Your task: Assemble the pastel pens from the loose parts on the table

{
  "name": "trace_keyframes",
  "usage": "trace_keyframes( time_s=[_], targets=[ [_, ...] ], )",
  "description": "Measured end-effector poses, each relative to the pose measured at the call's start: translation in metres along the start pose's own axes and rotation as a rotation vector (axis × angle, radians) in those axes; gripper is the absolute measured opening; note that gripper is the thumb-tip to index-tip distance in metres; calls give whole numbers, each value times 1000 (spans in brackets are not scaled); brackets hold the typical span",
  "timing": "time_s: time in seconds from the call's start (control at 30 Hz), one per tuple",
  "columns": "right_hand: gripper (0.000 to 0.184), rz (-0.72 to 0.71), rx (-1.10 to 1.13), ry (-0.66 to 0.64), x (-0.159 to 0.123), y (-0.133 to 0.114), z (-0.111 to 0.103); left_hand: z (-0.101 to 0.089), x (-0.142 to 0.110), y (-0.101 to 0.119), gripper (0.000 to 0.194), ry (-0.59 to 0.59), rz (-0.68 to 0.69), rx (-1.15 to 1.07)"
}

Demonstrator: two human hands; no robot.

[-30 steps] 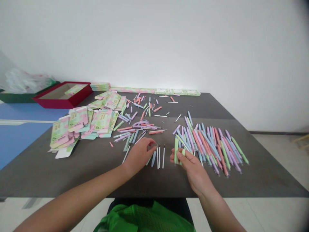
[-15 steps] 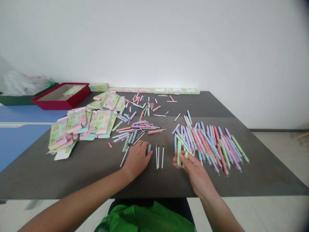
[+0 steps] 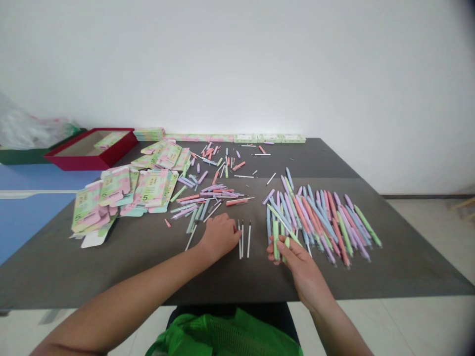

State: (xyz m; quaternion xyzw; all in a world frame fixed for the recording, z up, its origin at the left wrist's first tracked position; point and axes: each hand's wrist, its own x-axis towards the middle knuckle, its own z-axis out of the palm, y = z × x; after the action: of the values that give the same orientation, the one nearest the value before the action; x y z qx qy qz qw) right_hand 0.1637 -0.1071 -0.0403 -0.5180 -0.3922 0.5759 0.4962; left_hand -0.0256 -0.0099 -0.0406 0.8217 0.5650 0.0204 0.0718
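Note:
My left hand (image 3: 221, 236) rests low over the table with its fingers curled together. Its thumb and fingertips close on the leftmost of 3 white pen refills (image 3: 239, 247), which lie side by side with their dark tips pointing away from me. My right hand (image 3: 291, 254) is closed round light green pen barrels (image 3: 275, 241), held upright at the near left edge of a pile of pastel pens (image 3: 326, 217). A second short green piece (image 3: 285, 249) stands between its thumb and fingers. The fingers partly hide the lower ends of these pieces.
Loose pastel pen parts (image 3: 208, 195) and more white refills lie beyond my left hand. Flattened printed cartons (image 3: 148, 190) are heaped on the left. A red box (image 3: 92, 160) stands at the far left, and a row of small boxes (image 3: 245, 138) lines the wall.
My left hand has moved right and forward onto the leftmost refill; the blue pen piece seen at its fingertips no longer shows. My right hand stays nearly in place, still holding the green pieces.

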Motion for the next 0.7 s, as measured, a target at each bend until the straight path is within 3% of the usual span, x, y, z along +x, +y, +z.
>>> trace_keyframes(
  time_s=[0.37, 0.7],
  targets=[
    [28, 11, -2, 0, 1, 2, 0, -5, -5, 12, 30, 8, 18, 88],
    [28, 11, 9, 10, 2, 5, 0, -1, -2, 17, 28, -28, -55, 49]
  ],
)
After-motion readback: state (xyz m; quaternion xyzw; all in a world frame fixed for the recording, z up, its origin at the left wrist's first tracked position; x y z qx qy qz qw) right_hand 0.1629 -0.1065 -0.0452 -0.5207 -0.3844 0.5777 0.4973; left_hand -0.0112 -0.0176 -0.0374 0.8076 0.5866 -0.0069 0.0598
